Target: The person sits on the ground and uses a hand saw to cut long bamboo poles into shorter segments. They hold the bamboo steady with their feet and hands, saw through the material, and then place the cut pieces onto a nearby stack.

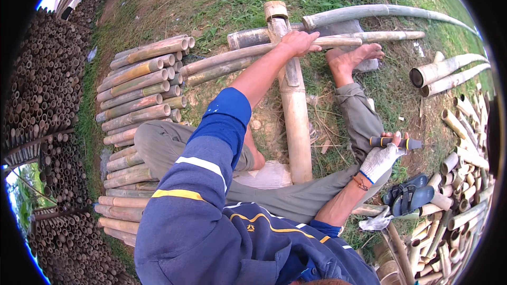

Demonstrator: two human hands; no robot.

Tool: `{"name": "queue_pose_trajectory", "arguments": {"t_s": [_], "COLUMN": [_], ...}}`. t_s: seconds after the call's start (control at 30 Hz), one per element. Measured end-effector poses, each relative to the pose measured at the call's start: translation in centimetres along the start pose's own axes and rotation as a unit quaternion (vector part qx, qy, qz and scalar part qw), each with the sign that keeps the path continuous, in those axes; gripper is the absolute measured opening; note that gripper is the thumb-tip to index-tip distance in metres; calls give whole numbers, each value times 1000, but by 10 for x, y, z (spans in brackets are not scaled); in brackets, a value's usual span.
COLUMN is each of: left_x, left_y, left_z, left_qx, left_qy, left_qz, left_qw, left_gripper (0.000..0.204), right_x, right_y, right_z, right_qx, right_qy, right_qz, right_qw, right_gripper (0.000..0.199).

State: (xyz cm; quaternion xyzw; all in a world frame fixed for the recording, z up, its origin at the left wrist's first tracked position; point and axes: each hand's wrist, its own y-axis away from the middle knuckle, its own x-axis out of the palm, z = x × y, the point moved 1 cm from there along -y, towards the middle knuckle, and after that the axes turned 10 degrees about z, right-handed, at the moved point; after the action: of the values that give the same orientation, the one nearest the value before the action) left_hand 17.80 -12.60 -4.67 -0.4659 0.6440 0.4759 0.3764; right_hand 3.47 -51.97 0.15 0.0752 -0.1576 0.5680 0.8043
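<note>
My bare left hand (298, 44) is on a long thin bamboo pole (227, 56), fingers along its far side and one digit on its near side. The pole lies across a thick bamboo post (296, 126), whose far end is notched and capped by a short ring. A second bamboo pole (222, 71) runs just under the first. In a white knit glove, my right hand (381, 160) is closed round the black handle (377, 141) of a tool with yellow bands and a dark tapered end. Whether it has a blade cannot be made out. This hand is beside my right knee.
Cut bamboo lengths (137, 95) are stacked at left, beyond them a tall wall of bamboo ends (47, 79). Short offcuts (465, 179) pile up at right, near dark sandals (405, 195). Curved long poles (391, 11) lie on the grass ahead. My bare foot (351, 60) is by the pole.
</note>
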Motion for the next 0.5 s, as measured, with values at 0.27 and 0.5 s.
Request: {"name": "queue_pose_trajectory", "arguments": {"t_s": [0.27, 0.5], "left_x": [-9, -8], "left_y": [5, 45], "left_z": [-9, 0], "left_qx": [-32, -11], "left_qy": [-2, -65], "left_qz": [9, -66], "left_qw": [999, 996], "left_gripper": [75, 60], "right_x": [-7, -6], "right_y": [-2, -7], "right_z": [-11, -15], "right_qx": [-1, 5], "right_qy": [-34, -17], "right_qz": [-7, -21], "right_qw": [999, 1000], "right_gripper": [55, 55]}}
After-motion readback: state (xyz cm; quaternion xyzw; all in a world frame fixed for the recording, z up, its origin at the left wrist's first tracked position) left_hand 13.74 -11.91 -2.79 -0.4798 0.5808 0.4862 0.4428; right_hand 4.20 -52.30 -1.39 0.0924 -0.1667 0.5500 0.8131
